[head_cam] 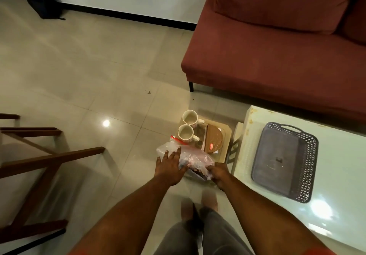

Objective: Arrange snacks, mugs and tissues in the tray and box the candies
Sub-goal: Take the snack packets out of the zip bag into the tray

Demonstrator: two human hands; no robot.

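Observation:
A clear plastic snack bag [190, 155] with a red strip lies on a low wooden stand [226, 136] beside the table. My left hand [171, 165] rests flat on the bag's left side with fingers spread. My right hand [219, 174] grips the bag's near right end. Two white mugs [189, 117] [186, 133] stand upright behind the bag. A brown perforated box [214, 141] sits to their right. The grey tray [283, 161] with perforated walls lies on the white table.
The white glossy table [336, 205] fills the right side. A red sofa [277, 46] stands beyond it. A wooden chair frame [39, 165] is at the left on the tiled floor. My legs and feet show at the bottom.

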